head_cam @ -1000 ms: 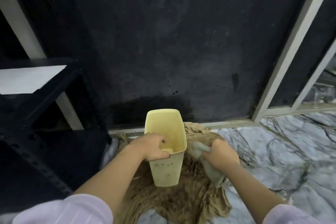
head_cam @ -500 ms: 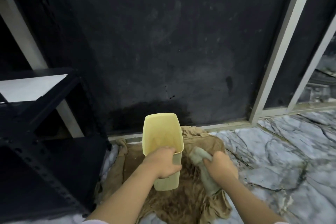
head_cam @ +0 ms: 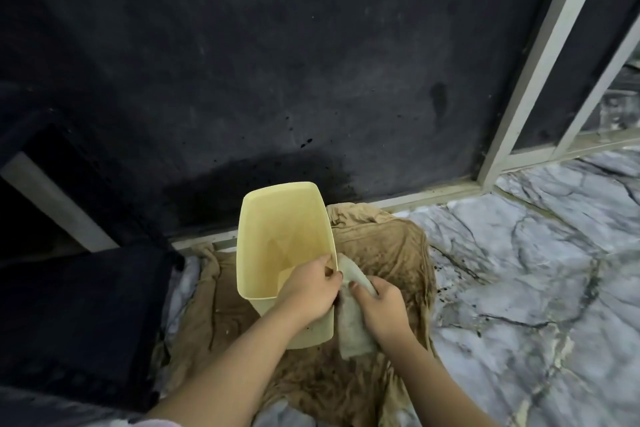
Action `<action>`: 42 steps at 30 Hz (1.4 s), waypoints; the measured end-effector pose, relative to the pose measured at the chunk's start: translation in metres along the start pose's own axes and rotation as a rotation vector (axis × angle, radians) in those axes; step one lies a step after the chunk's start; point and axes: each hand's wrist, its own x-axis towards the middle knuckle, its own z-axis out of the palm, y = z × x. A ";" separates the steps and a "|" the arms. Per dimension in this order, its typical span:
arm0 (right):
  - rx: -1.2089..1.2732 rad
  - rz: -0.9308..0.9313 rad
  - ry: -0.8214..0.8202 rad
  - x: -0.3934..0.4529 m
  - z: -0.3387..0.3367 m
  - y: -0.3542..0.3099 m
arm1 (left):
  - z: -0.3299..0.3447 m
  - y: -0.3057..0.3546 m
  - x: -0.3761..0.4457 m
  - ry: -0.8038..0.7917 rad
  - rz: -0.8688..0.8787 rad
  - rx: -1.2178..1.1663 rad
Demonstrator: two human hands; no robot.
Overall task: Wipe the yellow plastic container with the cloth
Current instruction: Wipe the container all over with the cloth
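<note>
A tall yellow plastic container (head_cam: 277, 239) stands open-topped on a brown cloth at the centre of the view, tilted toward me. My left hand (head_cam: 308, 291) grips its near right rim, with the fingers curled over the edge. A pale grey-green cloth (head_cam: 351, 326) hangs against the container's right outer wall. My right hand (head_cam: 381, 308) grips this cloth and presses it to that wall. The two hands nearly touch at the rim corner. The container's lower right side is hidden behind my left hand and the cloth.
A crumpled brown cloth (head_cam: 388, 246) with dark specks covers the marble floor (head_cam: 519, 270) under the container. A dark wall (head_cam: 311, 62) rises just behind. A black metal rack (head_cam: 79, 315) stands at left. A pale metal frame (head_cam: 540, 62) runs up at right.
My left hand has slid along the near rim from the left corner to the right corner. My right hand has brought the cloth in against the container's right side. The view has shifted down.
</note>
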 end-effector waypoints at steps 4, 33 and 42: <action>0.070 0.000 -0.035 0.003 0.009 0.006 | 0.001 -0.003 0.000 0.063 0.007 -0.002; -0.181 -0.487 0.030 -0.041 0.109 0.001 | -0.037 -0.105 -0.046 0.573 0.088 -0.285; -0.169 -0.284 0.070 -0.015 0.100 0.038 | -0.031 -0.122 -0.050 0.624 0.108 -0.349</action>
